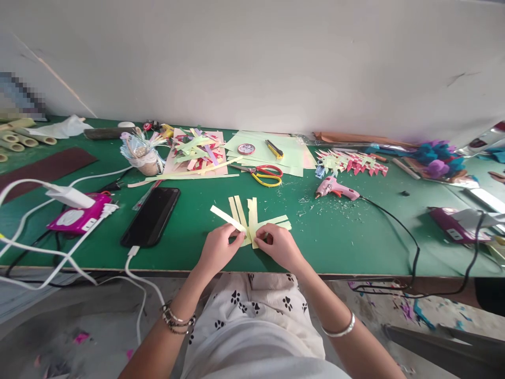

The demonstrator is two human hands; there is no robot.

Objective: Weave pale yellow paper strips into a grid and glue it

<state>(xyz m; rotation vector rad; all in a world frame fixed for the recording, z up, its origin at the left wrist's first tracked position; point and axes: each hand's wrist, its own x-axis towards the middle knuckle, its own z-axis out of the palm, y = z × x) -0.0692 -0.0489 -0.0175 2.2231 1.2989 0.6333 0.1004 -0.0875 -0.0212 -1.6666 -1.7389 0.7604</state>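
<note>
Pale yellow-green paper strips [253, 216] fan out between my two hands, just above the table's near edge. My left hand [221, 247] pinches the strips on their left side, thumb against fingertips, and one loose end sticks out up and to the left. On the right side my right hand [281, 245] is closed in a pinch on the same bundle, with two strip ends pointing right. The strips cross or meet between my fingertips; how they join is partly hidden by the fingers.
Beyond my hands lie scissors [266, 175], a pink glue gun [336, 188], pale green paper sheets [294, 163] with a yellow cutter [275, 149], and a heap of coloured strips [201, 148]. A black phone [151, 216] and a purple power block [81, 213] with cables are left.
</note>
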